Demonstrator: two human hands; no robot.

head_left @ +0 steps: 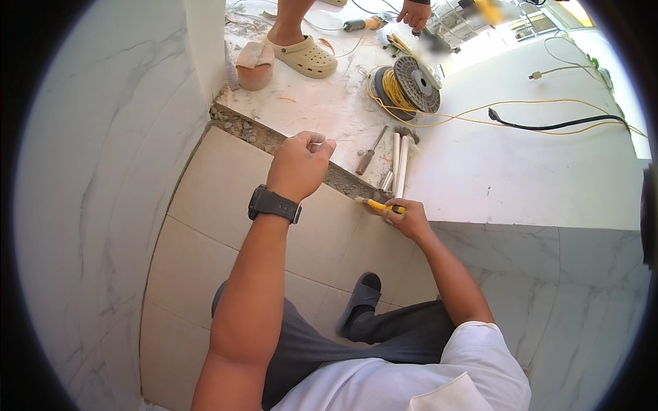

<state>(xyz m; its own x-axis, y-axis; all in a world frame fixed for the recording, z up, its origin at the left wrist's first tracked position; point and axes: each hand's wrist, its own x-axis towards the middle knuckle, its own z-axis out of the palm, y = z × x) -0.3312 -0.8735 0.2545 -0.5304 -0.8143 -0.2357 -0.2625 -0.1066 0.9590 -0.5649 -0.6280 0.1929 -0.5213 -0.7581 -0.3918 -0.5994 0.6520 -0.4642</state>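
Observation:
My left hand (301, 163), with a black watch on its wrist, is raised over the rubble-filled gap (353, 181) between the tiles and the pale slab. Its fingers are curled, thumb against them; what they pinch, if anything, is too small to make out. Lower and to the right, my right hand (409, 219) is closed round a small yellow-handled tool (377, 205). The tool's pale tip points left, at the edge of the beige floor tiles (226, 198) beside the gap. A screwdriver (372, 151) and white strips (400, 164) lie just beyond.
A cable reel (417, 84) with yellow cable stands on the far slab. Another person's clog-clad foot (305, 56) and hand (414, 14) are at the top, near an orange tub (254, 67). Marbled wall (103, 171) rises at left; a white ledge (534, 178) juts out right.

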